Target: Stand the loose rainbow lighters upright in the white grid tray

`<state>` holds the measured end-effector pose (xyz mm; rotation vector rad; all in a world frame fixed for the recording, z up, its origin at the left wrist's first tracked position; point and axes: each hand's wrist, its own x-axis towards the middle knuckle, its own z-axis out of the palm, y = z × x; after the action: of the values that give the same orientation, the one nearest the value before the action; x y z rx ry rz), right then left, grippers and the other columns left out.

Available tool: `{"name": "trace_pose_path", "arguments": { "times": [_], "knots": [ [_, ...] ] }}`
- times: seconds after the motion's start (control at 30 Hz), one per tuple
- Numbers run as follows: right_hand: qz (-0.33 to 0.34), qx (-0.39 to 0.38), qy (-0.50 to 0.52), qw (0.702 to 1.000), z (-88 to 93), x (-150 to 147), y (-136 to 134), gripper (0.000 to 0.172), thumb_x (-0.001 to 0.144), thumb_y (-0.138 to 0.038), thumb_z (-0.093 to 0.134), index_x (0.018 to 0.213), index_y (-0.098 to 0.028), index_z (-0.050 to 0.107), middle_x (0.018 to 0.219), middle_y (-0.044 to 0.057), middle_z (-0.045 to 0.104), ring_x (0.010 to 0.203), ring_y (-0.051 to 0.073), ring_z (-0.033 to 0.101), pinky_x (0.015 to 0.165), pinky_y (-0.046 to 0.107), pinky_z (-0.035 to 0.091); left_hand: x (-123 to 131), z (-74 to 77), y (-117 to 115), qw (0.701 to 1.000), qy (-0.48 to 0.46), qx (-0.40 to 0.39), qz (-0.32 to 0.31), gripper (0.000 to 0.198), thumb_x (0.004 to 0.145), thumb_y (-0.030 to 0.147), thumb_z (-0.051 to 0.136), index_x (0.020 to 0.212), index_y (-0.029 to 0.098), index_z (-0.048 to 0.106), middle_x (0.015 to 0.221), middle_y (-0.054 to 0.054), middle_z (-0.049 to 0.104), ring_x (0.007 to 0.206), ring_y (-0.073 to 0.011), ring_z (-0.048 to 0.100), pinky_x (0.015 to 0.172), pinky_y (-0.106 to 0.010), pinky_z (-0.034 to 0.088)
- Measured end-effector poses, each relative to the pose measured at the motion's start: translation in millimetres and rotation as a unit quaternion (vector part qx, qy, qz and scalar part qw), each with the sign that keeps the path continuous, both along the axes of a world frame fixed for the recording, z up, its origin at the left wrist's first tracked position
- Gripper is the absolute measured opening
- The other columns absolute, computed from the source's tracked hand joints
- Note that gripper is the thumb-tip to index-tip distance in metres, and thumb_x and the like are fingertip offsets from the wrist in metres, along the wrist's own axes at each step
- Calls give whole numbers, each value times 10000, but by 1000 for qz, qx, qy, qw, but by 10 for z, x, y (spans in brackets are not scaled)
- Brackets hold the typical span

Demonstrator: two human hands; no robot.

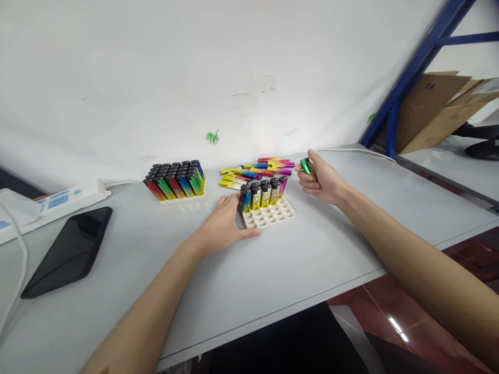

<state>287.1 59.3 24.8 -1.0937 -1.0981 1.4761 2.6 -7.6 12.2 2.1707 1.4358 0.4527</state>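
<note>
Green lighter [306, 167] sits clasped in the right hand [324, 179], its long axis tilted, to the right of the white tray [274, 223], whose left end the left hand [223, 222] (the nearer one) grips.

1. Bright, even, whitish light covers the wall [156, 78] and bench [296, 275]; its source is out of view.
2. Shadows on the bench are faint; deep darkness lies beneath it towards six o'clock.
3. Glare streaks the red floor [384, 298] at four o'clock; metallic lighters [255, 198] glint.
4. Wide-angle distortion stretches the edges; fine detail looks soft.
</note>
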Motion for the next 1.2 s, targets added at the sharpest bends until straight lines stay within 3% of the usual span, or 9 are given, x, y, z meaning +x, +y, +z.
{"name": "trace_pose_path", "arguments": {
  "times": [0.13, 0.3, 0.37, 0.5, 0.63, 0.87, 1.03, 1.2],
  "knots": [
    [8, -7, -60, 998, -70, -9, 20, 475, 946, -628, 567, 773, -187, 598, 558, -69, 333, 416, 63, 169, 353, 202, 160, 1, -2, 7, 1000, 5, -1, 0, 838, 761, 590, 776, 1427, 204, 443, 1360, -131, 564, 1346, -378, 464, 1129, -500, 424],
    [-10, 34, -74, 997, -110, -34, 23, 400, 910, -607, 651, 870, -210, 611, 662, -17, 500, 493, 101, 395, 399, 213, 303, -5, -12, 17, 1000, 11, -7, 0, 862, 762, 606, 770, 1438, 192, 430, 1390, -139, 541, 1360, -378, 445, 1136, -497, 414],
    [-14, 48, -70, 996, -95, -41, 11, 433, 897, -664, 637, 885, -232, 606, 584, -52, 399, 465, 106, 343, 409, 222, 299, -7, -15, 19, 1000, 8, -9, 1, 856, 761, 600, 773, 1437, 203, 430, 1390, -134, 543, 1359, -376, 446, 1131, -496, 418],
    [-22, 61, -55, 996, -56, -33, -11, 474, 890, -708, 608, 853, -235, 608, 534, -96, 183, 449, 94, 127, 404, 230, 177, -7, -15, 19, 1000, 3, -2, -6, 843, 767, 580, 777, 1439, 204, 432, 1377, -126, 554, 1352, -369, 455, 1127, -479, 420],
    [-16, 37, -46, 998, -59, -13, 0, 491, 908, -687, 572, 752, -221, 575, 525, -88, 181, 465, 95, 115, 417, 234, 145, -7, -11, 14, 1000, 4, -6, -3, 838, 772, 584, 772, 1434, 198, 433, 1385, -130, 547, 1351, -366, 451, 1124, -479, 423],
    [-41, -2, -48, 998, -56, -43, 4, 624, 930, -692, 487, 541, -232, 325, 476, -79, 163, 416, 81, 107, 409, 270, 99, -10, -20, 23, 1000, 9, 2, -5, 829, 781, 591, 760, 1430, 194, 432, 1376, -130, 552, 1335, -360, 466, 1119, -477, 428],
    [-59, -24, -36, 997, -18, -67, -7, 548, 963, -539, 429, 519, -240, 310, 465, -81, 141, 422, 85, 72, 410, 267, 80, -17, -24, 27, 1000, 8, 5, -8, 825, 786, 593, 756, 1432, 197, 430, 1375, -130, 556, 1340, -361, 463, 1117, -483, 431],
    [-67, -22, -21, 997, -9, -70, -21, 566, 980, -566, 422, 535, -235, 313, 472, -83, 141, 418, 83, 83, 406, 259, 92, -18, -19, 19, 1000, 8, 7, -7, 817, 786, 589, 757, 1431, 206, 433, 1383, -124, 556, 1334, -362, 472, 1113, -488, 436]
  ]
}}
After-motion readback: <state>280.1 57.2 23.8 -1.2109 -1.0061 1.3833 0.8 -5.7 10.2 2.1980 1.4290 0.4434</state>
